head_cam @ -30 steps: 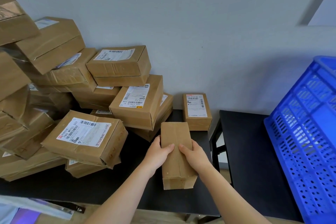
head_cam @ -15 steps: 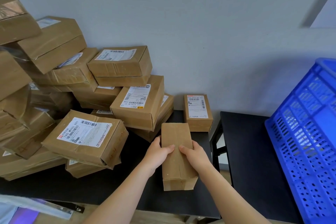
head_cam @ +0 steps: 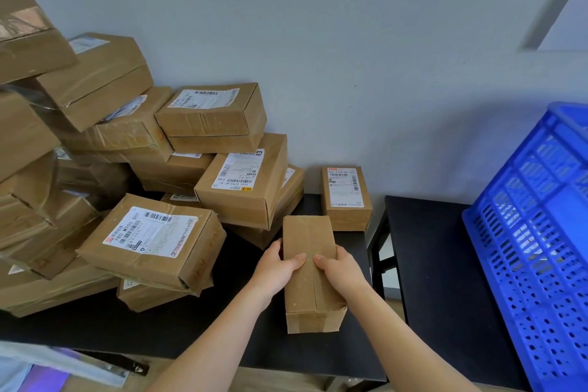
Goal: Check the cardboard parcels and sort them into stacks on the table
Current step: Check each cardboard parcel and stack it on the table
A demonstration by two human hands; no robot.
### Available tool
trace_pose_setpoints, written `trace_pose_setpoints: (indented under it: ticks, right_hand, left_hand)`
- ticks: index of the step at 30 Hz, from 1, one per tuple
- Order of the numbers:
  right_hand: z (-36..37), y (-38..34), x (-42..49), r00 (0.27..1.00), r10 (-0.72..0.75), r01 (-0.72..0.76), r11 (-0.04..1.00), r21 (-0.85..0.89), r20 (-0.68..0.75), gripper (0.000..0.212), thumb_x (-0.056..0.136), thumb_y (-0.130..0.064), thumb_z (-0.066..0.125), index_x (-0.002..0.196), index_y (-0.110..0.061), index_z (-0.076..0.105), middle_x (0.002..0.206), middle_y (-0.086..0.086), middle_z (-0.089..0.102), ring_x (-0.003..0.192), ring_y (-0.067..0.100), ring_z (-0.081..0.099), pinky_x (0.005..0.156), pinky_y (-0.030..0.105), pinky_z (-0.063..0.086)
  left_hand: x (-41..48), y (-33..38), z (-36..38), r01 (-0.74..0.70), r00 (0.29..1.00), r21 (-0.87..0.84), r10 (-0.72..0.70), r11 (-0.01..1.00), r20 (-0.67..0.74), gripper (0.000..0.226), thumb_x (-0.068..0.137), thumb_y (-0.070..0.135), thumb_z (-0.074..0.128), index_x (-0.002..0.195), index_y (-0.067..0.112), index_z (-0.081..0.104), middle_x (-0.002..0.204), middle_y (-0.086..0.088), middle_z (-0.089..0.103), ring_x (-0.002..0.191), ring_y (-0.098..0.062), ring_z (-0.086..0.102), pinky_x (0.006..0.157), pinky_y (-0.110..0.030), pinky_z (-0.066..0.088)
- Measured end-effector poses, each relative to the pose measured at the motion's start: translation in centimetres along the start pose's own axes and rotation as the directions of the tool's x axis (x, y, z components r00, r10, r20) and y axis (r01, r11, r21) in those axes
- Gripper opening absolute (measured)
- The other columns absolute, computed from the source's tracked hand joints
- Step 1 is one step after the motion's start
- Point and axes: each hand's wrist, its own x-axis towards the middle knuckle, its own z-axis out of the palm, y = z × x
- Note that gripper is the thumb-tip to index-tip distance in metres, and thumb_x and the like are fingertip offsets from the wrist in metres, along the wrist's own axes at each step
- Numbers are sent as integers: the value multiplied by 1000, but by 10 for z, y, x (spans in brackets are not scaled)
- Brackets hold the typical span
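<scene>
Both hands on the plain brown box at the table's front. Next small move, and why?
Probably flip the plain brown cardboard parcel over to check for a label: the left hand and right hand grip its sides, its top face shows only a taped seam, and the small labelled cardboard parcel behind it lies label-up.

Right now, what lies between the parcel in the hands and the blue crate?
In the head view, nothing stands there: past the held parcel comes bare black table, the open gap, then the second table up to the blue crate.
</scene>
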Motion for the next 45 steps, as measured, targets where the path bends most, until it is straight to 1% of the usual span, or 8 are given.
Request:
trace_pose_setpoints:
  ticks: [4, 7, 13, 20, 25, 33, 40, 45]
  right_hand:
    - [1, -2, 0, 1000, -9, 7, 998, -64, -24, 52, 95, -33, 51, 142, -17, 35, 129, 5, 53, 113, 23, 54, 89, 34, 43]
    - [4, -3, 0, 992, -97, 82, 984, -161, -86, 66, 96, -30, 50, 149, -22, 14, 140, 5, 43, 119, 25, 51, 94, 38, 44]
    - [20, -8, -6, 940, -306, 190, 841, -506, -155, 68, 96, -38, 43, 150, -24, 5, 155, 6, 15, 136, 27, 30, 98, 41, 45]
    - [32, -14, -4, 950, -290, 148, 744, -652, -115, 108, 75, -71, 54, 151, -19, -2, 159, 9, -6, 144, 31, 8, 113, 45, 23]
    - [31, -11, -3, 961, -255, 118, 723, -681, -105, 125, 65, -73, 61, 150, -17, -12, 158, 9, -13, 145, 32, 3, 114, 47, 19]
    - [10, -4, -2, 968, -223, 122, 819, -561, -115, 114, 69, -61, 62, 150, -25, -8, 159, 4, -6, 140, 33, 16, 104, 45, 36]
    - [-8, 2, -1, 980, -188, 167, 958, -234, -70, 102, 74, -50, 67, 150, -28, 4, 149, 1, 21, 129, 28, 34, 101, 46, 42]
    - [-15, 6, -7, 989, -147, 147, 989, -9, 1, 99, 61, -51, 62, 146, -35, 15, 135, 2, 40, 113, 24, 49, 97, 46, 47]
  left_hand:
    - [-7, -3, -10, -31, 999, 7, 31, 999, 21, 67, 86, 43, 65, 143, 24, 36, 134, 2, 50, 118, -17, 51, 97, -37, 46]
    - [-12, -7, -21, -25, 999, -75, 28, 997, 40, 48, 94, 42, 53, 137, 23, 47, 123, 6, 56, 107, -12, 54, 95, -36, 47]
    - [-19, -5, -30, -37, 999, -65, 35, 997, -33, 34, 101, 23, 43, 135, 21, 50, 129, 0, 57, 113, -16, 56, 93, -34, 46]
    - [-21, -4, -29, -53, 998, -16, 52, 998, -42, 37, 102, 14, 40, 136, 20, 50, 132, -3, 55, 114, -17, 54, 96, -35, 45]
    - [-20, -4, -28, -58, 997, 16, 59, 998, -56, 37, 101, 12, 41, 135, 20, 51, 136, -5, 52, 123, -21, 51, 102, -37, 44]
    - [-20, 2, -20, -62, 996, 79, 67, 995, -58, 45, 99, 23, 48, 143, 18, 40, 144, -5, 44, 131, -23, 43, 107, -37, 39]
    - [-15, 0, -12, 93, 996, 47, -92, 995, -5, 70, 95, 43, 51, 151, 17, 19, 152, -7, 30, 137, -29, 34, 108, -46, 35]
    - [-10, -2, -6, 136, 989, -2, -136, 991, 49, 68, 93, 51, 50, 147, 17, 27, 140, -5, 43, 128, -28, 44, 102, -46, 39]
